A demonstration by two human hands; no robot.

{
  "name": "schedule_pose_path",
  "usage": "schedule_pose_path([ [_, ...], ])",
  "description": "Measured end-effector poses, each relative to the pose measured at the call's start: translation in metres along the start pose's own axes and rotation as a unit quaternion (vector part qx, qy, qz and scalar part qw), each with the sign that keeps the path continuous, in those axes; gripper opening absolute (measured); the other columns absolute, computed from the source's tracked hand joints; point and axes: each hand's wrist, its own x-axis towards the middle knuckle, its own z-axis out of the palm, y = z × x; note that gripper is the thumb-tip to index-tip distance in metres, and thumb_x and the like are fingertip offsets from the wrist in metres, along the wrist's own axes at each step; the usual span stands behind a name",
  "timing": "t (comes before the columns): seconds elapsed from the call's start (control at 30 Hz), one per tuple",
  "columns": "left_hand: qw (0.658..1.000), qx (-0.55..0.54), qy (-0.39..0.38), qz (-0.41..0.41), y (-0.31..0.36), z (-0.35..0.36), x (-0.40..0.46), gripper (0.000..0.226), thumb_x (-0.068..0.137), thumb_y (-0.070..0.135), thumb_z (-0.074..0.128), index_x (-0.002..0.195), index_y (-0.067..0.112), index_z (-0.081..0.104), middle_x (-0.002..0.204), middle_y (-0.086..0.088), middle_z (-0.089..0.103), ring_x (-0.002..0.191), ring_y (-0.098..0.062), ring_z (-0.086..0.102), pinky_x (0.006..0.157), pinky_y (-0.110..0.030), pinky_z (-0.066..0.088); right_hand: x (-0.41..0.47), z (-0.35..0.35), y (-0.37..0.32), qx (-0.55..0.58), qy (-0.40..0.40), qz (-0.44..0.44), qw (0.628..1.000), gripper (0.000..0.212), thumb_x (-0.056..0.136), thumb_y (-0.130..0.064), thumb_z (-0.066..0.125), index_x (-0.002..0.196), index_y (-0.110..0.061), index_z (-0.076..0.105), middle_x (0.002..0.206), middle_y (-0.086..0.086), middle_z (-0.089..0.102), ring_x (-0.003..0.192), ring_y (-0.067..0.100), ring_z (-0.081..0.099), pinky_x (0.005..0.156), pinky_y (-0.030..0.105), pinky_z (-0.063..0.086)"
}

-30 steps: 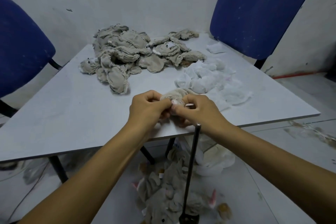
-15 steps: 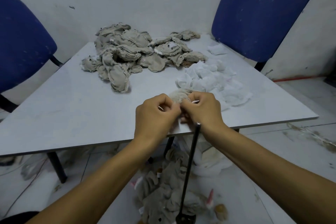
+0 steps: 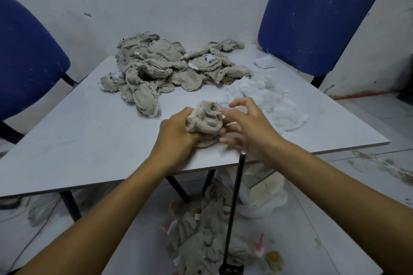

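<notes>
My left hand (image 3: 176,134) grips a crumpled grey plush skin (image 3: 204,118) just above the near part of the table (image 3: 78,131). My right hand (image 3: 248,127) is beside it on the right; thumb and forefinger meet at the skin's edge, seemingly on a thin thread, with the other fingers spread. A pile of similar grey plush skins (image 3: 156,69) lies at the back of the table. A heap of white fabric pieces (image 3: 268,100) lies to the right of my hands.
Two blue chairs stand at the table, one at the left (image 3: 26,60) and one at the back right (image 3: 317,13). A thin black rod (image 3: 234,207) stands upright by the table's near edge. More grey plush pieces (image 3: 205,236) and white stuffing (image 3: 261,196) lie on the floor below.
My hands have drawn apart and the grey skin has come up into view in my left hand. My right hand's fingers have spread away from it.
</notes>
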Motion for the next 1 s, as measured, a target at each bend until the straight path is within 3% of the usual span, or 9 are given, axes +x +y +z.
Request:
schedule_pose_path([
  [0.07,0.999,-0.007,0.019,-0.033,-0.005,-0.001,0.002,0.027,0.07,0.025,0.081,0.095,0.02,0.073,0.087,0.007,0.075,0.085,-0.015,0.069,0.077,-0.043,0.055,-0.003,-0.003,0.002,-0.106,-0.011,-0.093,0.99,0.014,0.095,-0.018,0.065,0.104,-0.018,0.054,0.084,0.004,0.059,0.072,0.014,0.066,0.061,0.036,0.061],
  [0.17,0.999,-0.027,0.004,-0.047,-0.006,0.001,0.003,0.015,0.075,0.023,0.077,0.089,0.029,0.077,0.08,0.011,0.075,0.08,-0.008,0.07,0.075,-0.037,0.057,-0.007,-0.004,0.006,-0.266,0.006,-0.214,0.94,0.008,0.094,-0.018,0.066,0.102,-0.019,0.067,0.085,-0.004,0.061,0.079,0.013,0.063,0.07,0.047,0.061],
  [0.3,0.991,-0.104,0.015,-0.076,-0.002,0.003,0.005,0.013,0.075,0.028,0.08,0.071,0.04,0.077,0.07,0.012,0.074,0.067,-0.002,0.069,0.063,-0.022,0.054,-0.008,-0.004,0.004,-0.264,0.013,-0.252,0.931,0.023,0.089,-0.023,0.073,0.112,-0.017,0.072,0.086,-0.002,0.062,0.08,0.012,0.064,0.06,0.039,0.062],
  [0.47,0.982,-0.156,-0.049,-0.095,0.001,0.008,0.005,0.012,0.084,0.002,0.072,0.084,0.012,0.079,0.083,-0.009,0.077,0.086,-0.029,0.073,0.084,-0.048,0.056,-0.005,-0.004,0.007,-0.295,0.067,-0.283,0.91,0.021,0.087,-0.026,0.076,0.105,-0.016,0.071,0.087,0.0,0.065,0.082,0.013,0.064,0.078,0.038,0.058],
  [0.57,0.975,-0.187,-0.062,-0.101,0.001,0.01,0.005,0.014,0.084,-0.004,0.068,0.087,0.006,0.078,0.087,-0.017,0.076,0.086,-0.033,0.072,0.085,-0.048,0.055,-0.007,-0.006,0.004,-0.343,0.106,-0.361,0.861,0.016,0.085,-0.023,0.078,0.097,-0.015,0.071,0.09,-0.003,0.067,0.078,0.007,0.063,0.073,0.022,0.052],
  [0.67,0.97,-0.204,-0.067,-0.11,-0.001,0.009,0.005,0.011,0.082,-0.008,0.066,0.083,-0.001,0.076,0.085,-0.023,0.073,0.079,-0.031,0.069,0.081,-0.049,0.055,-0.009,-0.008,0.004,-0.408,0.077,-0.442,0.795,0.02,0.085,-0.012,0.077,0.103,-0.008,0.069,0.095,0.003,0.066,0.08,0.011,0.064,0.068,0.025,0.055],
  [0.77,0.982,-0.15,-0.081,-0.087,-0.005,0.007,0.002,0.006,0.072,0.011,0.071,0.073,0.007,0.076,0.077,-0.016,0.074,0.072,-0.022,0.063,0.075,-0.045,0.053,-0.01,-0.009,0.006,-0.469,0.033,-0.466,0.75,0.018,0.085,-0.004,0.073,0.103,-0.004,0.071,0.098,0.01,0.063,0.082,0.017,0.063,0.067,0.03,0.058],
  [0.87,0.987,-0.118,-0.074,-0.083,-0.006,0.0,0.005,0.008,0.071,0.019,0.074,0.063,0.02,0.075,0.063,0.003,0.07,0.064,-0.013,0.06,0.067,-0.033,0.048,-0.005,-0.016,-0.003,-0.447,0.068,-0.456,0.767,0.007,0.084,-0.001,0.072,0.091,-0.003,0.072,0.086,0.006,0.066,0.072,0.015,0.063,0.065,0.033,0.056],
  [1.0,0.992,-0.067,-0.07,-0.075,-0.012,-0.012,0.017,0.045,0.086,0.008,0.072,0.046,0.023,0.058,0.041,0.01,0.044,0.041,-0.005,0.037,0.055,-0.029,0.03,0.002,-0.021,-0.012,-0.362,0.141,-0.378,0.841,0.005,0.082,-0.006,0.071,0.084,-0.011,0.07,0.079,-0.002,0.066,0.072,0.011,0.062,0.069,0.031,0.053],
])
